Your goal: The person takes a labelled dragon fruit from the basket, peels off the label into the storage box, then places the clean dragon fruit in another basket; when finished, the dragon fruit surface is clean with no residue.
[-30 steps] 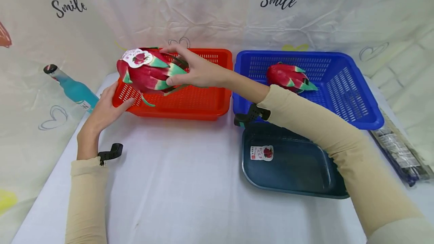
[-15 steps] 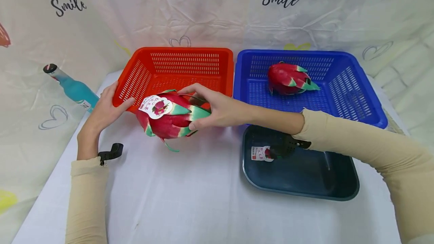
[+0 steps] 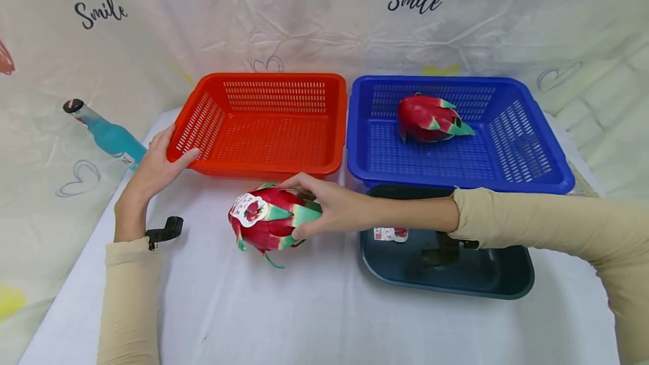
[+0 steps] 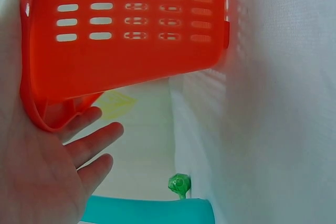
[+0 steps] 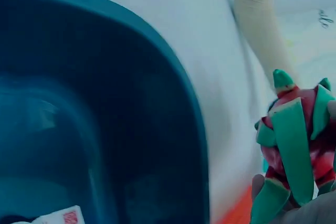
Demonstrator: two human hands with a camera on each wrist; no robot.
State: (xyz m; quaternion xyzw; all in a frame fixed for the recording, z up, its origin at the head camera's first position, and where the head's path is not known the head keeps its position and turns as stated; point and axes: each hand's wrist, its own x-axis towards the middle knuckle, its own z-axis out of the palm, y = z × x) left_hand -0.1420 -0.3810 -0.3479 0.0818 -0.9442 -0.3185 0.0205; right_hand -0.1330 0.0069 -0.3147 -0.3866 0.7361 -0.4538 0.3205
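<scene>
Insp.: R. hand status?
Asst.: R. hand (image 3: 338, 207) curled round the dragon fruit (image 3: 271, 235) at its leafy end, fingers on the far side, thumb on the near; prob. because the leaves give purchase & leave the sticker (image 3: 249, 209) uncovered.
Insp.: Fruit loc.?
Asst.: Over/on tabletop (image 3: 228, 308), btwn near edge & red basket (image 3: 276, 134); contact can't tell.
Insp.: L. hand?
Asst.: L. hand (image 3: 154, 165) has fingers straight, thumb spread, at basket's near-left corner; no firm grip seen, presumably steadying.
Insp.: Remainder?
Asst.: Blue basket (image 3: 519, 142), tabletop's far-right corner, contains second dragon fruit (image 3: 426, 118). Dark tray (image 3: 446, 283) nearer R. edge, prob. for easy reach.
</scene>
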